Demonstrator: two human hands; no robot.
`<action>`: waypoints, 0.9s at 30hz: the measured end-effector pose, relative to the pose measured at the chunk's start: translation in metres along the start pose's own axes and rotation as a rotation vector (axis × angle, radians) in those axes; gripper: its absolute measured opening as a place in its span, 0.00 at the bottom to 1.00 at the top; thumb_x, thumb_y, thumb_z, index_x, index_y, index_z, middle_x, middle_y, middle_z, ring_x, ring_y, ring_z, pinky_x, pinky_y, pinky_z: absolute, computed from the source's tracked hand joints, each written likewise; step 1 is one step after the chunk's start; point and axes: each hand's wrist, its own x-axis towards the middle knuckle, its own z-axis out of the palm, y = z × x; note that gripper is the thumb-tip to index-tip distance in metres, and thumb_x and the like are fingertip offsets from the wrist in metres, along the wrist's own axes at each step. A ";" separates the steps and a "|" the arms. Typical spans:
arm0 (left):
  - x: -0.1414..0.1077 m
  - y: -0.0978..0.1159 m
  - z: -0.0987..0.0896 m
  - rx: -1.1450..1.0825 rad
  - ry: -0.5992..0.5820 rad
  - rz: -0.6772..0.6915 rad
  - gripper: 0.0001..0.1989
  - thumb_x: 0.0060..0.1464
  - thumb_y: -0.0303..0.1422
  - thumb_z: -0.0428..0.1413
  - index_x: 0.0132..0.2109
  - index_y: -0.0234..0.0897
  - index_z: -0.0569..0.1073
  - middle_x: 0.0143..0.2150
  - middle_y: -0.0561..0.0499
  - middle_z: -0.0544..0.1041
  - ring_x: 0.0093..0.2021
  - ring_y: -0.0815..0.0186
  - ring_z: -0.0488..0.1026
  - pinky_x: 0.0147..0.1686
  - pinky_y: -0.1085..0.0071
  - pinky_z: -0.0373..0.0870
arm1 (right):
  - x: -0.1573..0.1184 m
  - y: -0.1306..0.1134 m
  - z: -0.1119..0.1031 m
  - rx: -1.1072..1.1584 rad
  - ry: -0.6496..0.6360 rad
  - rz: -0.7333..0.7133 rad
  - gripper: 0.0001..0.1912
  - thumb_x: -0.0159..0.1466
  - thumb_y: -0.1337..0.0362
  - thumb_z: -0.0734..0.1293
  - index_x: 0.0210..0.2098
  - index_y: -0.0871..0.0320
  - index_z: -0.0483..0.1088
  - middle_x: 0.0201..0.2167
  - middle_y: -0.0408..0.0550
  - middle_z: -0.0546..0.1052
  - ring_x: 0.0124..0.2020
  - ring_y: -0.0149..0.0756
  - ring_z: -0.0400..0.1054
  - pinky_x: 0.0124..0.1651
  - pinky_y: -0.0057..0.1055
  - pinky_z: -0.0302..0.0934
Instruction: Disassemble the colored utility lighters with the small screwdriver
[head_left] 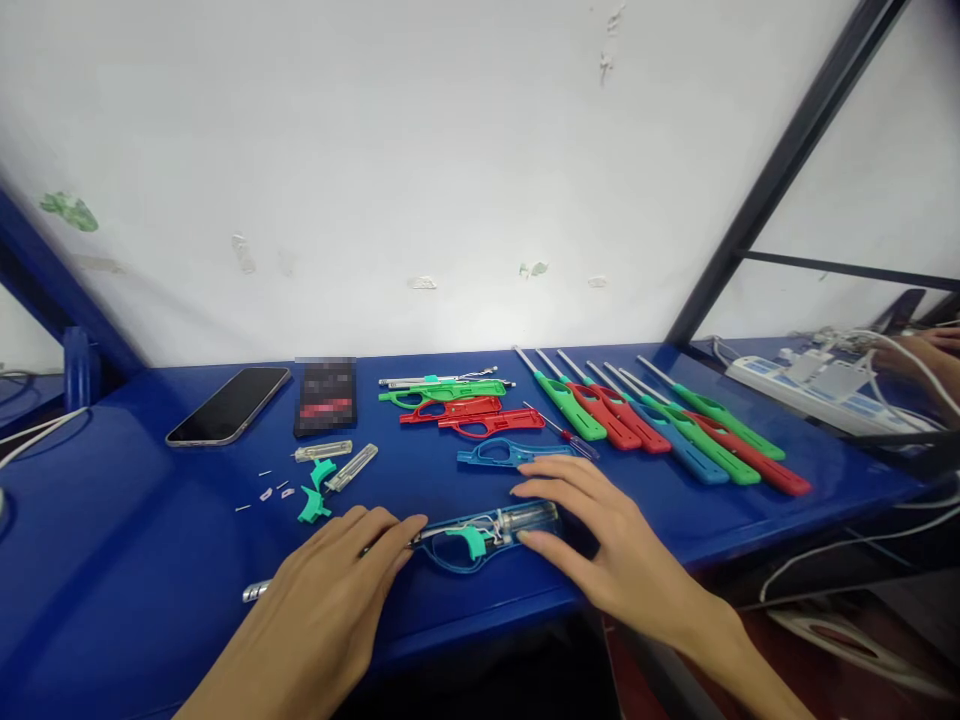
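An opened blue stick lighter (441,566) lies on the table in front of me. Its casing half holds a teal trigger (474,541), thin wires and a clear fuel tank (529,517). My left hand (341,580) is closed over its front end, thumb at the casing; the metal tube (255,591) sticks out on the far side of the hand. With fingers spread, my right hand (592,525) hovers around the tank end, thumb tip beside the tank. Just beyond, near the right fingertips, lies another blue casing half (491,453).
Red casing halves (495,422), a green casing half (450,391) and a screwdriver (574,437) lie behind. Several assembled lighters (660,425) are lined up right. Leftward are loose tanks (352,467), teal triggers (313,505), a phone (229,407) and a power strip (810,390) far right.
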 end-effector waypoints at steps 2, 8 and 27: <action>-0.002 0.003 0.001 0.017 -0.009 0.030 0.26 0.67 0.21 0.43 0.63 0.45 0.75 0.53 0.50 0.84 0.51 0.56 0.83 0.51 0.59 0.82 | 0.000 0.000 0.000 -0.011 -0.078 -0.051 0.15 0.73 0.58 0.71 0.58 0.47 0.75 0.61 0.49 0.78 0.65 0.47 0.69 0.69 0.48 0.65; -0.011 0.005 0.006 0.053 -0.047 0.049 0.31 0.63 0.18 0.45 0.67 0.43 0.72 0.59 0.47 0.80 0.57 0.53 0.78 0.56 0.54 0.78 | 0.003 0.001 0.000 0.041 -0.120 -0.076 0.12 0.73 0.58 0.72 0.55 0.51 0.78 0.53 0.48 0.82 0.56 0.44 0.74 0.61 0.42 0.69; 0.028 0.030 0.015 -0.153 0.091 0.025 0.15 0.75 0.24 0.47 0.51 0.39 0.78 0.46 0.47 0.79 0.41 0.59 0.75 0.42 0.61 0.70 | 0.003 0.003 0.002 0.180 -0.062 -0.028 0.05 0.73 0.63 0.72 0.47 0.51 0.81 0.44 0.41 0.85 0.46 0.36 0.77 0.52 0.32 0.70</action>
